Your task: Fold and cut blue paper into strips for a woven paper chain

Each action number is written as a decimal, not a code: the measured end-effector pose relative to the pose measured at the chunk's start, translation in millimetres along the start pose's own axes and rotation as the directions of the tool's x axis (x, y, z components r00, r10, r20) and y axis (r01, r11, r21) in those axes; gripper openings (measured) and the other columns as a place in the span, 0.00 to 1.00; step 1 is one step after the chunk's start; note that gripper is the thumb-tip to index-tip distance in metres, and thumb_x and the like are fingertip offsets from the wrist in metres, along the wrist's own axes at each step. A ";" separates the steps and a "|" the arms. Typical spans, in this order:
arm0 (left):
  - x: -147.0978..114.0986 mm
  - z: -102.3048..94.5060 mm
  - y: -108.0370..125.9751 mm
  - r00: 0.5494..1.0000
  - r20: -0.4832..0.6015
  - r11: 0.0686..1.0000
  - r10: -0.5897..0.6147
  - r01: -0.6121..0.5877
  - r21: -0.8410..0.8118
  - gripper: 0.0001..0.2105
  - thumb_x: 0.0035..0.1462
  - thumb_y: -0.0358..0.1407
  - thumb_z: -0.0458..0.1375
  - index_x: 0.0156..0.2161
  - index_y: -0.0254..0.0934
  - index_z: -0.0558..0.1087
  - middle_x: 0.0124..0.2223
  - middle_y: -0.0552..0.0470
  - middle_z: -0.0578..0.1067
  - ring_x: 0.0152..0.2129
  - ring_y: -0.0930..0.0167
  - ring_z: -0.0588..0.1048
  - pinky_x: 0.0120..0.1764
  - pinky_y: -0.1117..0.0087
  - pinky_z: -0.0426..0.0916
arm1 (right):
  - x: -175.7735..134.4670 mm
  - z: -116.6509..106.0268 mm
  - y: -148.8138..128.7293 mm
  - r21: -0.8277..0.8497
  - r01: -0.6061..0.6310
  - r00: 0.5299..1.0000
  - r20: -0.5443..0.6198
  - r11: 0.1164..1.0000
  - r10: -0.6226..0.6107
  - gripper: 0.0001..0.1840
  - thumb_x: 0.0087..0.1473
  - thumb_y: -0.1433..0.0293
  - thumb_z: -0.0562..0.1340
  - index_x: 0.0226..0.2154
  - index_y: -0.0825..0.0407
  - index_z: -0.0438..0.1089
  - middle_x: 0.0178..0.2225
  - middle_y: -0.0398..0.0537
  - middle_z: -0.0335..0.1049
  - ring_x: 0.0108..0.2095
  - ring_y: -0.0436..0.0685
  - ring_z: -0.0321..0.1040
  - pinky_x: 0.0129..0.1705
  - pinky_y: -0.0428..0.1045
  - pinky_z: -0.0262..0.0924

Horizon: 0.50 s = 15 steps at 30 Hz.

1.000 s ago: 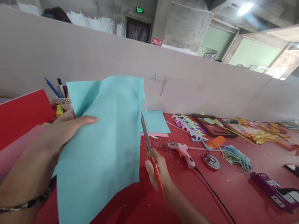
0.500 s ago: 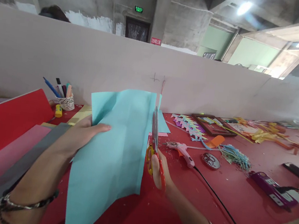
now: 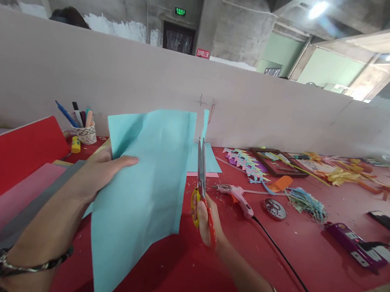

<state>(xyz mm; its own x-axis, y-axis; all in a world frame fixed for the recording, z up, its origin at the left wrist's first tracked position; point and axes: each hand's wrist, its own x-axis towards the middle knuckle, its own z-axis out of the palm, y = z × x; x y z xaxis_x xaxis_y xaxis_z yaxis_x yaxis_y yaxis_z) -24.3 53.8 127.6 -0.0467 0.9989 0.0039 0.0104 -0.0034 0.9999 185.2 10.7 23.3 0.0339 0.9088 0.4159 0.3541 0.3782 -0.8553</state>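
My left hand (image 3: 100,171) grips a light blue sheet of paper (image 3: 151,173) by its left side, thumb on the front; its fingers are hidden behind. The sheet is upright and slightly bent, with a crease near its right edge. In my right hand (image 3: 208,218) is a pair of scissors (image 3: 201,176) with red and yellow handles, blades pointing up and nearly together. A narrow light blue paper strip (image 3: 205,123) stands at the blade tips. A gap separates the scissors from the sheet's right edge. Behind the blades lies another light blue sheet (image 3: 211,160) on the table.
A pink glue gun (image 3: 237,195) lies right of the scissors, its cord trailing forward. Further right are a round tin (image 3: 274,209), blue paper fringe (image 3: 305,203) and a purple power strip (image 3: 355,246). At left stand a pen cup (image 3: 87,133) and a red board (image 3: 14,164).
My left hand has moved the blue sheet left, away from the scissors. The narrow strip is now apart from the sheet at the blade tips. My right hand has barely moved.
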 end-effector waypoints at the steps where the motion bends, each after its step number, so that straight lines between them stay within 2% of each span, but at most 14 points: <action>1: 0.5 -1.6 0.6 1.000 -0.022 1.000 0.006 -0.006 0.007 0.19 0.34 0.36 0.63 0.36 0.37 0.69 0.24 0.58 0.75 0.19 0.70 0.74 0.19 0.73 0.70 | 0.0 -0.4 0.7 0.006 0.002 1.000 0.007 1.000 -0.002 0.21 0.53 0.50 0.44 0.23 0.49 0.49 0.19 0.38 0.45 0.19 0.47 0.44 0.19 0.44 0.45; 8: 1.4 -6.6 0.9 0.992 -0.121 0.999 0.045 -0.042 0.028 0.21 0.34 0.36 0.63 0.38 0.38 0.68 0.26 0.58 0.75 0.21 0.71 0.75 0.20 0.76 0.70 | -0.7 -2.8 -0.6 -0.029 0.018 0.996 0.091 0.999 -0.015 0.19 0.51 0.52 0.46 0.22 0.49 0.48 0.20 0.38 0.45 0.20 0.47 0.44 0.21 0.45 0.49; 12: 1.2 -7.3 -0.7 0.987 -0.142 0.997 0.079 -0.075 0.034 0.22 0.34 0.36 0.64 0.40 0.37 0.69 0.27 0.57 0.75 0.20 0.70 0.75 0.19 0.74 0.70 | -0.7 -2.2 -0.5 -0.054 0.022 0.993 0.116 0.998 -0.016 0.21 0.51 0.50 0.46 0.22 0.50 0.48 0.20 0.38 0.45 0.20 0.47 0.46 0.21 0.45 0.49; 15: 0.4 -7.5 -1.4 0.989 -0.119 0.996 0.091 -0.091 0.009 0.22 0.34 0.36 0.64 0.40 0.38 0.70 0.27 0.56 0.76 0.20 0.68 0.75 0.19 0.72 0.71 | -0.7 -2.1 0.1 -0.070 0.036 0.992 0.126 0.997 -0.027 0.21 0.51 0.50 0.45 0.22 0.50 0.48 0.20 0.38 0.45 0.20 0.47 0.46 0.20 0.44 0.49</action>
<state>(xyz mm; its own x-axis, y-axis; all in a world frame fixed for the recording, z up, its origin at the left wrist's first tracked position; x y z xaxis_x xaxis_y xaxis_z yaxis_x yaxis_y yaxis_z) -31.9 53.8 126.3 -0.1645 0.9816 0.0965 0.0232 -0.0940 0.9953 187.2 9.8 23.5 -0.0931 0.9133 0.3964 0.4192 0.3971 -0.8165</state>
